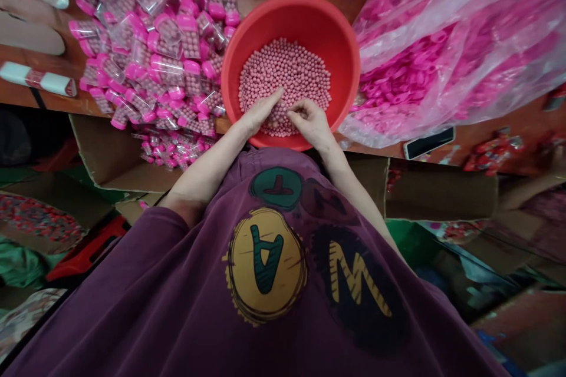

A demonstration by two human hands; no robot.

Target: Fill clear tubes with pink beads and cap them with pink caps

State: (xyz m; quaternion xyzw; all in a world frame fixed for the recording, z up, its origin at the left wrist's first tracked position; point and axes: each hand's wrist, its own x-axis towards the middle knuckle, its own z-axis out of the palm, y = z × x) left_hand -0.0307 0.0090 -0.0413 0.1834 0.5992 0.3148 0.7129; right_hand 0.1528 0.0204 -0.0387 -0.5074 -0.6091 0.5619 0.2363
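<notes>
A red plastic basin (292, 15) stands in front of me, with a heap of small pink beads (287, 68) in it. Both hands are low inside the basin, over the near part of the beads. My left hand (264, 112) is cupped, its fingers pointing to the far right. My right hand (312, 121) has its thumb and fingertips pinched together, close to the left fingertips. Something faintly clear, with beads showing in it, seems to lie between the hands. Its outline is too indistinct to name, and my fingers partly hide it.
Left of the basin lies a pile of clear bead-filled jars (168, 70) with pink lids. A clear plastic bag (446, 41) of pink pieces is on the right. A phone (428, 143) lies by the table edge, above an open cardboard box (442, 194). Another person's arm (528, 188) shows far right.
</notes>
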